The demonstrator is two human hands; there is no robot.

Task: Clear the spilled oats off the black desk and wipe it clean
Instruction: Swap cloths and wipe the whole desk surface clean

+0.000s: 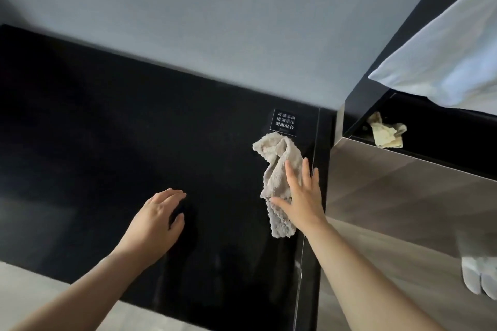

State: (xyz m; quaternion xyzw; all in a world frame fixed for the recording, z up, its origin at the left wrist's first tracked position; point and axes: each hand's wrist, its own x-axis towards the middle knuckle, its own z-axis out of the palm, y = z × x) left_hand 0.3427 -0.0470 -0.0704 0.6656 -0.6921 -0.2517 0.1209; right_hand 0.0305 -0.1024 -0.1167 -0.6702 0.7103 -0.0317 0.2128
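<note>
The pale beige, crumpled cloth point(274, 153) under the flat right hand point(301, 196) is a nubbly, ribbed weave, matt, with ragged edges. The black desk top point(107, 142) beneath it is smooth and glossy, faintly mirroring the arms. Just beyond the fingertips, a small black square sign point(285, 122) is smooth and slightly shiny. Right of the hand, a brown-grey cabinet panel point(403, 196) has a satin sheen. The grey wall point(215, 35) beyond is matt.

On the worktop point(107, 121) a cloth point(277, 169) lies under the right hand point(304, 201), with a label point(286, 122) at its 12 o'clock and the left hand point(154, 220) at its 8 o'clock.
</note>
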